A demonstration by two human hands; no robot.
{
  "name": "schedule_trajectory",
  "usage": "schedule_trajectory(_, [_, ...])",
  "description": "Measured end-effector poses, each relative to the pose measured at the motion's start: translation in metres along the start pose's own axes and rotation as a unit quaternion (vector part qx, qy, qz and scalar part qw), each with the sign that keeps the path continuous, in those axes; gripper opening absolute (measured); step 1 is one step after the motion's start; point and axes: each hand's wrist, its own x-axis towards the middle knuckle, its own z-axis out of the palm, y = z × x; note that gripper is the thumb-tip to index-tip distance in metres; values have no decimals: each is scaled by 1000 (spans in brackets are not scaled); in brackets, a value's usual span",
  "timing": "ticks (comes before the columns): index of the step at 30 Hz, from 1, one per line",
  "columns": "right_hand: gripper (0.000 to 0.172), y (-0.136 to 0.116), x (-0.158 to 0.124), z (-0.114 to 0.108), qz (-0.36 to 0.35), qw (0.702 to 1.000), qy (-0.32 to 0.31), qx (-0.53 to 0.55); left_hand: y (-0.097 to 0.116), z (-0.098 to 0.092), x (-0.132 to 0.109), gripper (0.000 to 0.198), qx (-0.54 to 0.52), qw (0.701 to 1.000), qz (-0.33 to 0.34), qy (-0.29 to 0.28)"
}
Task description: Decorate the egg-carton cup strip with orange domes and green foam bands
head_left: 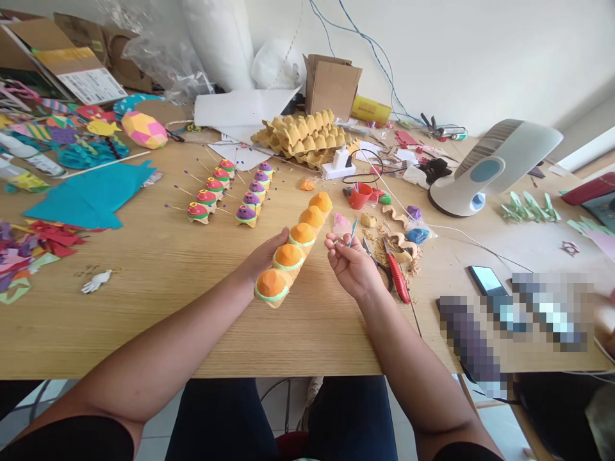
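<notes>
Close in, over the wooden table (pixel 307 346), here's the left hand (pixel 266 259) gripping an egg-carton strip (pixel 289 256) by its left side, thumb along the edge, the fingers underneath mostly hidden. The strip slants away to the right in front of the person, a row of orange domes, the nearest ones rimmed in pale green. Just across from it, the right hand (pixel 353 262) has its fingers drawn together, pinching a slim blue tool (pixel 353 232) that points up; whatever else sits at those fingertips is too small to make out. Right beside that hand lie scissors (pixel 377 261) and a red utility knife (pixel 396 275), with a phone (pixel 487 282) farther right. Out past the hands now: two more carton strips stand side by side, a purple-topped strip (pixel 257 190) and a red-topped strip (pixel 211 190), both bristling with pins. A red cup (pixel 359 197) sits to their right, a white fan (pixel 485 169) well beyond that. Farther back, yellow egg trays (pixel 302 137) lie stacked, and behind them a cardboard box (pixel 332 86) stands near the wall.
</notes>
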Motion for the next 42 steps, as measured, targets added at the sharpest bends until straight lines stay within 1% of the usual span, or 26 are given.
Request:
schedule_trajectory(4, [30,0,-1,1,-17,1000,-3,-11,2,2,-2,56,8,1000,1,-3])
schedule_trajectory(9, [35,2,-3,2,-28,998,-15,-49,4,3,-4,51,-18,999,-26,-20])
schedule_trajectory(11, [38,3,-5,3,-45,996,-20,-74,5,3,-5,48,-38,998,-39,-32])
schedule_trajectory(14, [38,6,-9,7,-100,986,-20,-131,5,4,-7,44,-78,994,-65,-47])
schedule_trajectory(17, [36,8,-14,11,-177,965,-15,-191,6,4,-7,41,-124,986,-95,-56])
schedule_trajectory(19, [34,8,-17,14,-211,953,-17,-216,6,4,-7,41,-140,983,-107,-56])
schedule_trajectory(21, [34,8,-18,15,-215,951,-17,-221,6,4,-7,43,-133,983,-111,-53])
schedule_trajectory(25, [35,9,-16,15,-173,970,-8,-173,7,5,-7,48,-92,989,-105,-43])
schedule_trajectory(29, [34,8,-13,13,-128,984,-9,-122,8,6,-6,45,-83,993,-86,-21])
schedule_trajectory(32, [32,7,-12,13,-119,987,-2,-106,5,5,-3,42,-83,995,-57,-17])
schedule_trajectory(34, [31,6,-13,13,-123,987,8,-103,0,3,0,42,-63,998,-10,-1])
schedule_trajectory(37, [29,6,-13,14,-125,986,15,-111,-10,0,5,39,-36,994,90,49])
schedule_trajectory(40, [28,6,-15,15,-116,985,3,-131,-17,-3,7,41,7,989,130,63])
schedule_trajectory(42, [28,6,-17,16,-114,982,-11,-148,-20,-5,7,44,53,983,155,87])
